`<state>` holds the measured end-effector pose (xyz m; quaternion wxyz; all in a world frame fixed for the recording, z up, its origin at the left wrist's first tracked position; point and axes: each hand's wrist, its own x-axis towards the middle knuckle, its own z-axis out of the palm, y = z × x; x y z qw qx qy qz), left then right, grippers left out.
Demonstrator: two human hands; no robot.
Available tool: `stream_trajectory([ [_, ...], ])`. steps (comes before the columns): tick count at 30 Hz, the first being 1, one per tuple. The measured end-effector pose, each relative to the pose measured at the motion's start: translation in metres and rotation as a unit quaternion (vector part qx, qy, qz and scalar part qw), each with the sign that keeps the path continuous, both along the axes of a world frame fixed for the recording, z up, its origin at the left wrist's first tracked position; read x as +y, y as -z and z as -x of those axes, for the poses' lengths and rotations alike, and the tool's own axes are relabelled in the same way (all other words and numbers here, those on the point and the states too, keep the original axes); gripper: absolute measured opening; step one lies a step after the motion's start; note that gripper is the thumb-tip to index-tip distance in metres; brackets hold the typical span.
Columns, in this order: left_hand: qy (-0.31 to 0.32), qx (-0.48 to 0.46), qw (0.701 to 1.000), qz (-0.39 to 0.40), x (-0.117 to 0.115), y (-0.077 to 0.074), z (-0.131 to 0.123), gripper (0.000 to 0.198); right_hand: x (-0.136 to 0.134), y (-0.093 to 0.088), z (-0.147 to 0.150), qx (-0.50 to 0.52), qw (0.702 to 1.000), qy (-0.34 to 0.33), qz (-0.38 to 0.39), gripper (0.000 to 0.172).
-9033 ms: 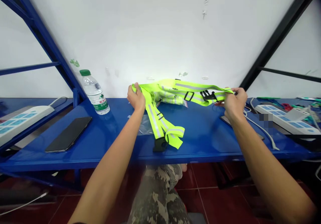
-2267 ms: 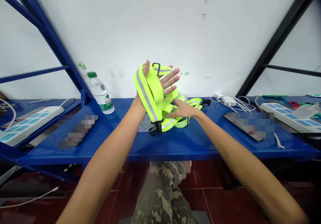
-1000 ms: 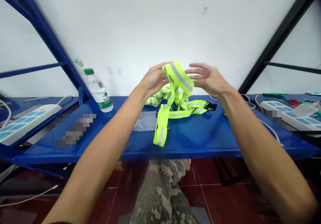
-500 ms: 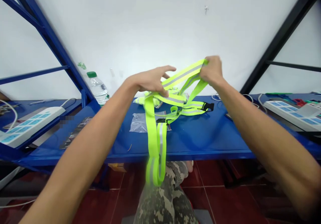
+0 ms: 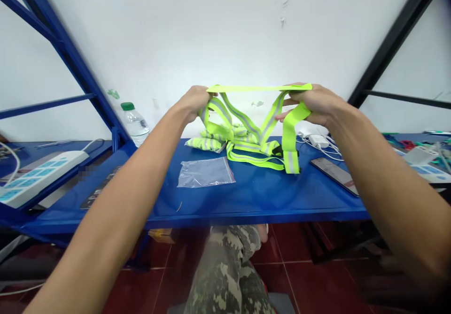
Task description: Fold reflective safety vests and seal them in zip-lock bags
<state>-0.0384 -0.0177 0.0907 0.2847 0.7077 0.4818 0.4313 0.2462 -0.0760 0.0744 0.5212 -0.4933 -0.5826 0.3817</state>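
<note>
A neon-yellow reflective vest made of straps with grey stripes [image 5: 246,123] is stretched between my hands above the blue table. My left hand [image 5: 198,100] grips its left end, fingers closed around the strap. On the other side, my right hand [image 5: 313,102] holds the right end, with straps draped over the fingers. One upper strap runs taut from hand to hand; lower straps sag onto the table, near black buckles. Packed neon-yellow bundles [image 5: 204,144] lie behind, partly covered by the straps. A clear zip bag [image 5: 206,172] lies flat in front of them.
A green-capped water bottle [image 5: 136,124] stands at the back left. At the right lie a phone [image 5: 333,175] and a white charger with cables [image 5: 319,140]. Power strips [image 5: 38,178] flank the blue table [image 5: 264,206]; a white wall rises behind.
My hands have moved apart, and the upper strap is now taut between them. The strap end that hung over the table's front edge has moved up and right. The phone has come into view.
</note>
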Motion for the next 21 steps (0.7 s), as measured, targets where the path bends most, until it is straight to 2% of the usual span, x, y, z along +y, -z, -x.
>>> stream_trajectory([
  [2,0.034,0.051,0.998,-0.022,-0.006,0.002,0.006,0.013,0.0,0.002,-0.004,0.063,0.998,-0.005,-0.026,0.023],
  [5,0.068,0.132,0.989,-0.016,-0.008,0.002,0.017,0.026,-0.002,0.003,-0.012,0.117,0.991,-0.019,-0.056,0.018],
  [7,0.035,0.164,0.986,-0.018,-0.005,0.004,0.022,0.033,-0.004,0.005,-0.017,0.139,0.987,-0.018,-0.084,0.018],
  [9,-0.029,0.166,0.985,-0.043,-0.001,0.006,0.025,0.037,-0.006,0.009,-0.02,0.147,0.984,-0.008,-0.099,0.016],
  [11,-0.04,0.149,0.987,-0.049,0.0,0.008,0.027,0.037,-0.007,0.013,-0.02,0.151,0.983,0.018,-0.099,0.012],
  [12,-0.01,0.136,0.99,-0.036,-0.001,0.009,0.028,0.034,-0.007,0.015,-0.021,0.153,0.983,0.034,-0.093,0.01],
  [14,0.099,0.113,0.989,0.013,-0.004,0.01,0.031,0.027,-0.005,0.019,-0.021,0.143,0.985,0.069,-0.069,0.007],
  [17,0.229,0.074,0.966,0.096,-0.011,0.012,0.031,0.018,0.002,0.027,-0.022,0.065,0.989,0.13,-0.012,0.009],
  [19,0.26,0.033,0.956,0.136,-0.014,0.013,0.025,0.018,0.007,0.033,-0.019,-0.047,0.986,0.161,0.003,0.016],
  [21,0.261,-0.033,0.955,0.139,-0.015,0.015,0.014,0.022,0.008,0.039,-0.009,-0.165,0.969,0.18,-0.032,0.026],
])
